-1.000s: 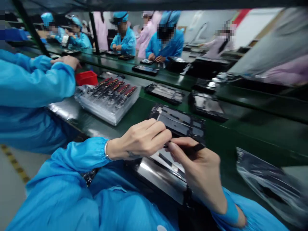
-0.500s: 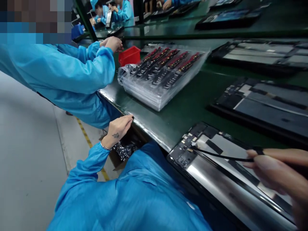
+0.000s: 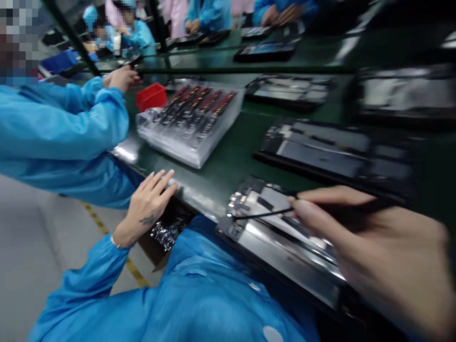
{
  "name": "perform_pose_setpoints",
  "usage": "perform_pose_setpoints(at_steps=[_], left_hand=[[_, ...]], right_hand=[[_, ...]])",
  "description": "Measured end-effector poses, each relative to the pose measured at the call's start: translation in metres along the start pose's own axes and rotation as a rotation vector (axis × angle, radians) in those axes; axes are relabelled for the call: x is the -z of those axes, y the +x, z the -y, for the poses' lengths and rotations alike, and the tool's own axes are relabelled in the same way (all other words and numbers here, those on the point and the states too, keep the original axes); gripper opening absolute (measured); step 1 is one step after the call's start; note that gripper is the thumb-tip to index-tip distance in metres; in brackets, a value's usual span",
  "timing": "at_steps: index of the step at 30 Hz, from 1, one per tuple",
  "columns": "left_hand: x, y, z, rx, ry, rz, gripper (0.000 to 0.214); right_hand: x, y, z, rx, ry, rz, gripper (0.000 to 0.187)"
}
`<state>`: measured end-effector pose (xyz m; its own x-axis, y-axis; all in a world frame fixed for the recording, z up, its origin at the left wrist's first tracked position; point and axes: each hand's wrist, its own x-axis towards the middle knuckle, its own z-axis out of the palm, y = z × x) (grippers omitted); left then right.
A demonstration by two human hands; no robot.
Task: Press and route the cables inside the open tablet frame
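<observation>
My right hand (image 3: 370, 237) pinches a thin black tool, seemingly tweezers (image 3: 265, 213), between thumb and fingers. The tool's tip is over the circuit-board end of an opened tablet (image 3: 285, 259), which lies at the bench edge with its silver inside facing up. Whether the tip touches the board I cannot tell, as the view is blurred. My left hand (image 3: 149, 204) is open, fingers apart and nothing in it, by the bench edge. Below it stands a cardboard box (image 3: 151, 251) holding crumpled shiny scraps (image 3: 169, 236).
Stacked clear plastic trays (image 3: 194, 137) of small red and black parts stand on the green bench (image 3: 231, 161), with a red bin (image 3: 151, 96) behind. Another opened tablet (image 3: 327, 147) lies beyond mine; more are further back. A co-worker's blue sleeve (image 3: 89, 118) is at left.
My left hand has gone from a pinch with a small dark bit at its fingertips to spread fingers. My right hand and the tweezers have shifted over the tablet. The whole view has swung right.
</observation>
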<state>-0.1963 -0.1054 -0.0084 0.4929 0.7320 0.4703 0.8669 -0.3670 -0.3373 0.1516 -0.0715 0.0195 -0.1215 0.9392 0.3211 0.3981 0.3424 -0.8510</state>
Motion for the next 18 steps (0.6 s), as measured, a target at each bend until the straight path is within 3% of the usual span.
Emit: perform_pose_setpoints(at_steps=[4,7,10,13,15,18], left_hand=[[0.016,0.077,-0.035,-0.267,-0.247,-0.251,0.029],[0.021,0.129,-0.068,-0.447,-0.196,-0.419,0.023],[0.018,0.161,-0.087,-0.482,-0.134,-0.501,0.023],[0.010,0.172,-0.088,-0.449,-0.278,-0.494,0.026],[0.006,0.175,-0.084,-0.348,-0.579,-0.410,0.022],[0.002,0.176,-0.080,-0.084,-1.094,-0.197,0.022]], right_hand=[[-0.008,0.011,0.009,-0.086,0.270,-0.080,0.013],[-0.010,0.015,0.003,-0.076,0.345,-0.142,0.014],[-0.009,0.017,0.000,-0.036,0.396,-0.153,0.015],[-0.004,0.022,-0.002,0.020,0.400,-0.153,0.018],[0.000,0.029,-0.005,0.066,0.347,-0.168,0.019],[0.005,0.038,-0.011,0.156,0.245,-0.107,0.013]])
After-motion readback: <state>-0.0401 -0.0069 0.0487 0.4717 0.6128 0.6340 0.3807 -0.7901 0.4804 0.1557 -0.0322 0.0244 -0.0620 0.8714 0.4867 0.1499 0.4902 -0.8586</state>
